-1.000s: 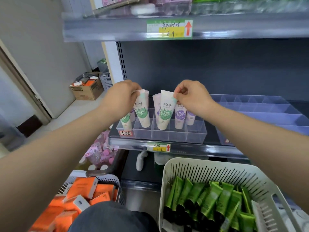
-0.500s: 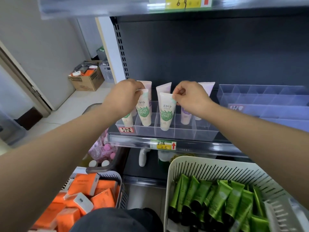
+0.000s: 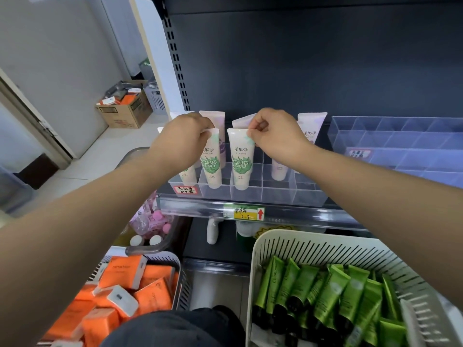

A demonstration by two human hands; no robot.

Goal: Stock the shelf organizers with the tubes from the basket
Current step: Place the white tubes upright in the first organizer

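The left hand [image 3: 180,139] and right hand [image 3: 275,136] each pinch a tube's flat top. The left tube [image 3: 211,162] and right tube [image 3: 241,164] hang directly below them, upright, caps down in neighbouring front slots of the organizer [image 3: 278,196].

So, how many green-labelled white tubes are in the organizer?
3: leftmost tube behind the left hand, second tube pinched by it, third tube pinched by the right hand. Others may be hidden.
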